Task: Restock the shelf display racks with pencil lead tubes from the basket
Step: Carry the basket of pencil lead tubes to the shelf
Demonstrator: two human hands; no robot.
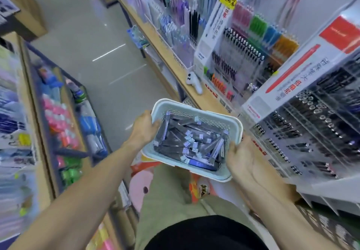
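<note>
A pale blue-white plastic basket (231,122) hangs in front of me over the aisle, tilted. It is filled with several dark pencil lead tubes (187,142) with pale caps, lying in a jumble. My left hand (144,126) grips the basket's left rim, fingers curled over the edge. My right hand (241,156) holds the right rim from the near side. Clear display racks (315,132) with rows of dark pens and tubes stand on the shelf to the right, close to the basket.
A wooden shelf edge (175,62) runs along the right, carrying pen displays (245,41) and a small white device (193,82). On the left stands another shelf (64,117) with colourful items. Grey floor (93,54) stretches ahead between them.
</note>
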